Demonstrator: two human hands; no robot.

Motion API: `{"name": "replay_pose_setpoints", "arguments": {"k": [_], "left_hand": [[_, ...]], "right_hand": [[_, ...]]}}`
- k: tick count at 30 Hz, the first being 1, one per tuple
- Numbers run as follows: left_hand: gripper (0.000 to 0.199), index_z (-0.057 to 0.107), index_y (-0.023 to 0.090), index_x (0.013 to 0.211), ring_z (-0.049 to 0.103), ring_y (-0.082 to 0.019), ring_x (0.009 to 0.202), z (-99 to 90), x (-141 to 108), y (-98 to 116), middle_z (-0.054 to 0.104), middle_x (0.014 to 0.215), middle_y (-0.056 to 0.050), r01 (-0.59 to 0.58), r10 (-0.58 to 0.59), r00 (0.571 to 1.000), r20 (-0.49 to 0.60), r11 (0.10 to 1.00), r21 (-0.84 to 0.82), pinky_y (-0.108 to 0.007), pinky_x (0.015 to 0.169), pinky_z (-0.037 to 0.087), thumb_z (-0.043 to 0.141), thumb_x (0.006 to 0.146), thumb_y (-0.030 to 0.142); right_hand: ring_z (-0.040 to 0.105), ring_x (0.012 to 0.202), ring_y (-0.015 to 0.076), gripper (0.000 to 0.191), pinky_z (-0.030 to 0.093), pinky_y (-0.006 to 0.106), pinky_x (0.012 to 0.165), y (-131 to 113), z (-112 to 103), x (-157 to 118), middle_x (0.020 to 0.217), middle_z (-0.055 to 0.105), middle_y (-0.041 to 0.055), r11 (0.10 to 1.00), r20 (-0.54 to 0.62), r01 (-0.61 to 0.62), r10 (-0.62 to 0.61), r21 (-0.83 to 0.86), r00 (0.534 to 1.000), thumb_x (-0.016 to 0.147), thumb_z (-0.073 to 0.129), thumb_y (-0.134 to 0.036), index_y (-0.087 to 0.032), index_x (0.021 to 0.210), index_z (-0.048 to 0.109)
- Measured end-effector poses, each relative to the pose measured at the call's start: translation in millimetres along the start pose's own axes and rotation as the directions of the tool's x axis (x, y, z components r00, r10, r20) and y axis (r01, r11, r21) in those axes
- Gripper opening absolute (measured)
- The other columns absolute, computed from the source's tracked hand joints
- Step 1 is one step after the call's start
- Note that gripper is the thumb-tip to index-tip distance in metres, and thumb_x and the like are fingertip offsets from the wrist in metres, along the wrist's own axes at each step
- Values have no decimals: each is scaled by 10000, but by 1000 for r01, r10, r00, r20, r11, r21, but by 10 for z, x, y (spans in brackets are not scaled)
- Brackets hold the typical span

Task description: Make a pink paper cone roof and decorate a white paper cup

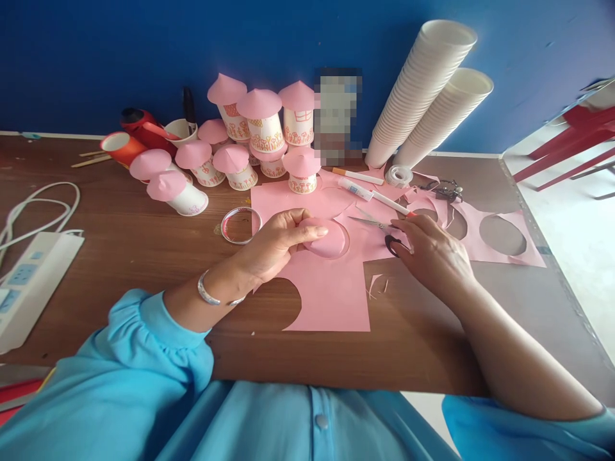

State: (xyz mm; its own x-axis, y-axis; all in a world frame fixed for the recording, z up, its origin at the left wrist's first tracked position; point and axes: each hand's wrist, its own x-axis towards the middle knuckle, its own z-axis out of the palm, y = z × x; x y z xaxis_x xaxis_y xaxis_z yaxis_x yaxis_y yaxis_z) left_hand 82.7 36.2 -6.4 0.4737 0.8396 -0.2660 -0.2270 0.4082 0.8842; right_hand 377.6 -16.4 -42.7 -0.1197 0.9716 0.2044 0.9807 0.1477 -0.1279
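My left hand (pixel 273 246) pinches a round pink paper piece (pixel 332 242) between thumb and fingers, over larger pink paper sheets (pixel 336 298). To the right, my right hand (pixel 435 253) has its fingers closed over the scissors (pixel 379 224), whose slightly parted blades point left. The black handle (pixel 394 244) sits by my thumb, partly covered by the hand. Beyond the hands lie capped markers (pixel 358 176) and a clear tape roll (pixel 400 176). Small pink scraps (pixel 377 287) rest on the table below the scissors.
Several paper cups with pink cone tops (pixel 259 125) stand against the blue wall. Tall stacks of white cups (pixel 423 89) lean at the back right. A tape ring (pixel 241 225) lies left of the sheets, a power strip (pixel 43 282) at far left. Cut pink paper (pixel 509 240) extends right.
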Motion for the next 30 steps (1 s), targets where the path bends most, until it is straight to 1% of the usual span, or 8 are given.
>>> {"name": "replay_pose_setpoints", "arguments": {"k": [6,9,12,14,18,23,27,30], "left_hand": [[265,644,169,714,526,-92,709,-12,-8,-28,580,710,43,-9,9,1000,15,1000,-17,-237,700,452,877,720,295],[274,633,168,695,516,-89,706,3,-19,-14,570,699,43,-18,19,1000,14,1000,-18,-234,700,451,876,724,292],[293,631,169,673,498,-90,684,36,-35,25,566,685,39,-31,31,999,22,1000,3,-236,676,434,886,711,308],[324,617,170,647,477,-88,654,60,-47,49,549,655,43,-43,42,999,24,999,34,-242,656,417,896,697,326],[310,651,176,678,490,-95,656,68,-58,51,586,671,34,-81,77,996,40,989,122,-257,660,409,892,713,367],[255,737,175,782,480,-101,653,20,-46,28,608,688,21,-89,73,994,76,970,226,-274,652,387,876,739,384],[243,744,164,771,446,-92,631,22,-76,70,564,655,31,-71,49,995,88,961,269,-276,646,375,869,725,367],[240,759,183,883,492,-104,677,31,-96,110,621,759,11,-38,28,998,48,974,224,-264,635,384,812,771,388]], "right_hand": [[610,1186,381,346,565,500,851,124,-44,22,1233,663,161,993,120,107,-100,-53,988,957,565,-349,-217,1233,726],[640,1163,370,360,561,462,788,177,-100,20,1274,663,152,997,232,79,-75,-8,970,966,541,-350,-246,1263,717],[663,1113,332,326,545,419,760,113,-227,28,1259,696,117,980,205,2,-44,199,978,982,521,-383,-275,1189,749],[673,881,254,332,540,391,737,-36,-335,61,1071,728,100,891,106,-107,67,442,992,952,606,-467,-251,1147,766],[579,650,147,357,463,303,587,-481,-486,217,929,729,56,534,250,-231,37,813,968,859,737,-538,-224,1020,792],[602,756,163,412,474,301,673,-875,-424,418,821,701,40,267,326,-288,-111,920,939,755,834,-574,-182,851,750],[523,670,122,399,397,275,613,-971,-298,444,706,625,1,205,324,-302,-83,931,942,738,861,-533,-165,746,708],[510,680,119,368,393,276,633,-973,-211,430,715,621,-3,149,303,-292,-58,945,951,760,846,-506,-163,751,711]]}}
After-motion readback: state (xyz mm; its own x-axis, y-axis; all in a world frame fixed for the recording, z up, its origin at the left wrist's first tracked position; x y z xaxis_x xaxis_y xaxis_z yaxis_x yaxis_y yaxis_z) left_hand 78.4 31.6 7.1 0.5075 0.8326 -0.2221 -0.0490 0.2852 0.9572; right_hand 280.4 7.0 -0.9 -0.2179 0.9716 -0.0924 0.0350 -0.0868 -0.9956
